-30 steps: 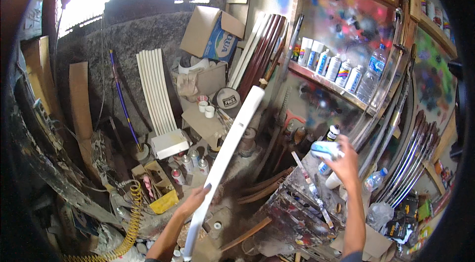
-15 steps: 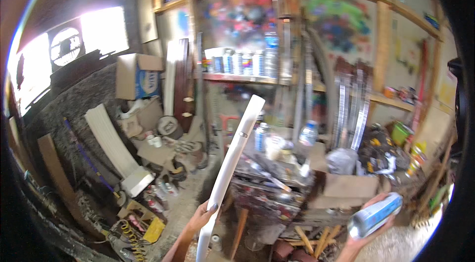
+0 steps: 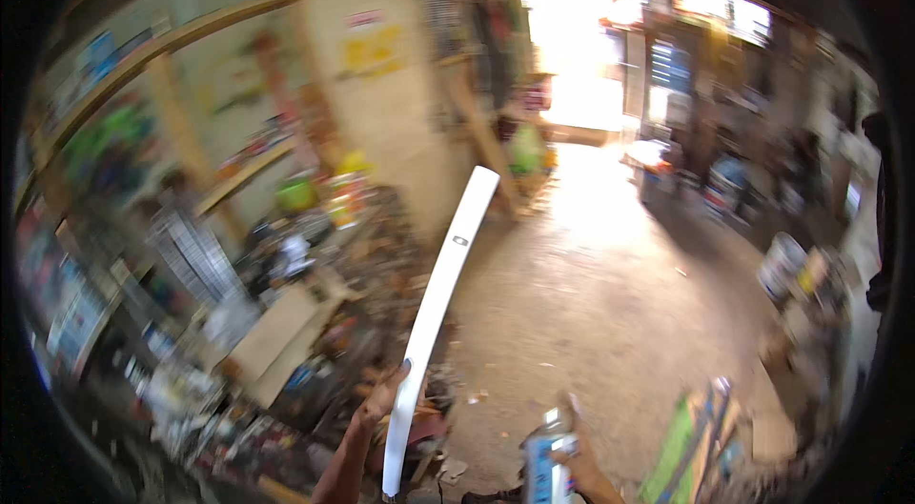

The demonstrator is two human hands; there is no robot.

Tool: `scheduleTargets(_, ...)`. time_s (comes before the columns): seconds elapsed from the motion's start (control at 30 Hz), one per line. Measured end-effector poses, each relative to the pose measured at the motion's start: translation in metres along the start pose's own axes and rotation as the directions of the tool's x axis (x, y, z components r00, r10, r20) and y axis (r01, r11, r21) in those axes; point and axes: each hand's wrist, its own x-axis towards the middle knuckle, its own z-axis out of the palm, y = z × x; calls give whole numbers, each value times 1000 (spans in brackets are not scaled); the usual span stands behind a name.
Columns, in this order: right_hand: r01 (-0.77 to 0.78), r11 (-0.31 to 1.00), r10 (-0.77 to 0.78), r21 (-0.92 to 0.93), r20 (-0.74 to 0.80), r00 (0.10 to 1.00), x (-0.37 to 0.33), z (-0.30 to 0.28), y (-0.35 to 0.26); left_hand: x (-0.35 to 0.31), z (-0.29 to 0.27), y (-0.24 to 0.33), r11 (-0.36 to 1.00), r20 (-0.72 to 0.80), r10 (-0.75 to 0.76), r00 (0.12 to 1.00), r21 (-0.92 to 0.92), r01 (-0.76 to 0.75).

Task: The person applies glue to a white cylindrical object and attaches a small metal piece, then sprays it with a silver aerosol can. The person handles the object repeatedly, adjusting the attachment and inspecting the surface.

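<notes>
My left hand (image 3: pixel 384 393) is closed round the lower part of a long white bar (image 3: pixel 442 290), held nearly upright with its top leaning right. A small dark hole or mark shows on the bar's upper part. At the lower edge, my right hand (image 3: pixel 583 462) grips a silver and blue spray can (image 3: pixel 545 468), which stands roughly upright. The can's bottom is cut off by the picture's edge. Bar and can are apart, with the concrete floor (image 3: pixel 572 313) behind them.
A bright doorway (image 3: pixel 574 47) lies ahead. On the left are a cardboard piece (image 3: pixel 281 337), clutter and a wooden shelf (image 3: pixel 181 42). Buckets (image 3: pixel 782 263) stand along the right side. A green strip (image 3: pixel 672 456) and long pieces lie at the lower right. Motion blurs much of this.
The view has swung right, from the shelves and workbench to the doorway and floor. My right hand has brought the can closer to the bar and turned it from lying slanted to upright.
</notes>
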Motion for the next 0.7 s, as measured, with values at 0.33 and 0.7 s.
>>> scheduleTargets(0.33,212,590,-803,-779,-539,255,-148,-189,-111,258,444,-23,896,707,181,684,169,-411)
scheduleTargets(0.7,662,473,-681,-581,-718,-144,-148,-146,-212,348,771,-29,690,854,135,503,283,-666)
